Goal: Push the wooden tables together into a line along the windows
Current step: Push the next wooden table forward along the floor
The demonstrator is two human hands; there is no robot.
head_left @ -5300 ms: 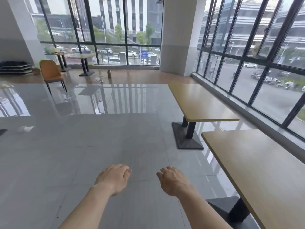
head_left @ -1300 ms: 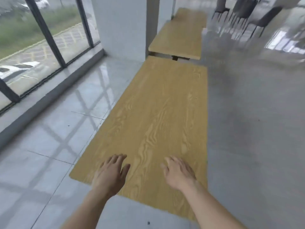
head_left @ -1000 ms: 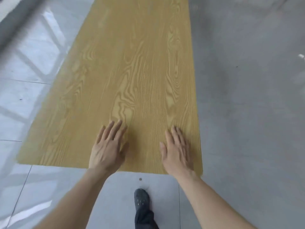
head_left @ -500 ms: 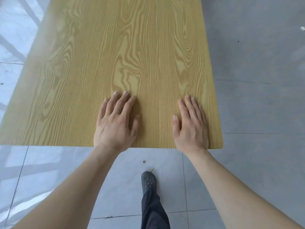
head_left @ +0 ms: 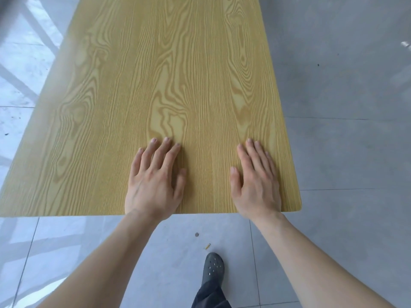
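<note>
Your left hand (head_left: 153,183) and right hand (head_left: 255,185) lie flat on the wooden table (head_left: 155,85) near its edge, fingers straight, gripping nothing. 1 shoe (head_left: 213,268) below.

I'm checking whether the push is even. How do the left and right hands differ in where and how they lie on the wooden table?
The left hand lies near the middle of the wooden table's near edge; the right hand lies close to its right corner. The left hand's fingers are spread and angled rightward; the right hand's are held together, angled slightly leftward. Both lie flat, palms down, fingers straight, wrists at the near edge.
</note>
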